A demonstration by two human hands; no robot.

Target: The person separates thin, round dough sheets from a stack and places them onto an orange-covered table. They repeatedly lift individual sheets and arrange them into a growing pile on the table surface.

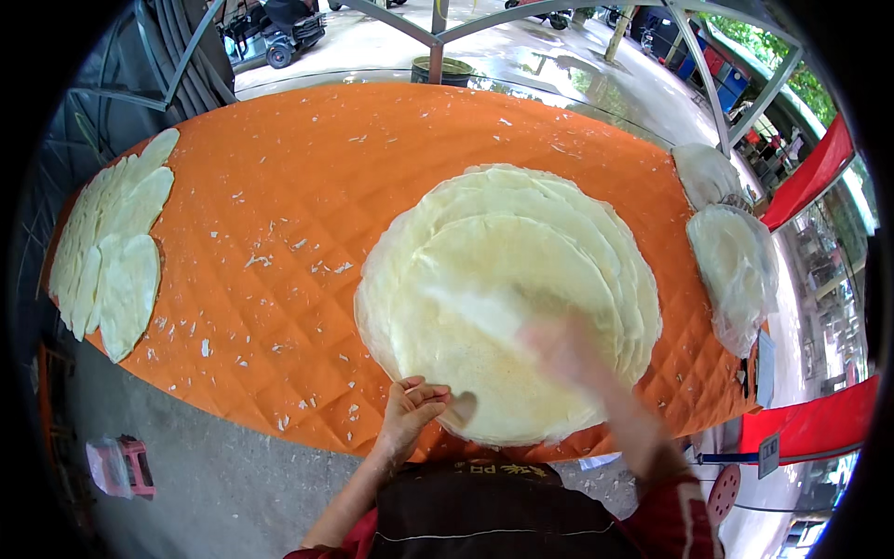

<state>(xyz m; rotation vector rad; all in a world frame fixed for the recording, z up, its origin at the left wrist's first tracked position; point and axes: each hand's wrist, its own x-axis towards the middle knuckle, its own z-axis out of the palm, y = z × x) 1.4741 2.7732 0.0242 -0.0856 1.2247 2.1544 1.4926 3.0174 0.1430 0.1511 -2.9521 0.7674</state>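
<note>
A stack of large, thin, round dough sheets [510,265] lies on a table with an orange cover [279,175]. At the stack's lower left edge is my left hand [417,405], its fingers bent together near the rim; whether they pinch a sheet is hard to tell. My right hand [559,342] is blurred by motion over the middle of the stack. A pale, blurred streak [475,307] reaches up and left from it; what it is cannot be made out.
Overlapping flat dough pieces [129,258] lie at the table's left end. Clear plastic bags [733,272] rest at the right end. Small white flakes are scattered over the cover. A pink stool [137,467] stands on the floor at lower left. Metal frame bars [438,42] rise beyond the table.
</note>
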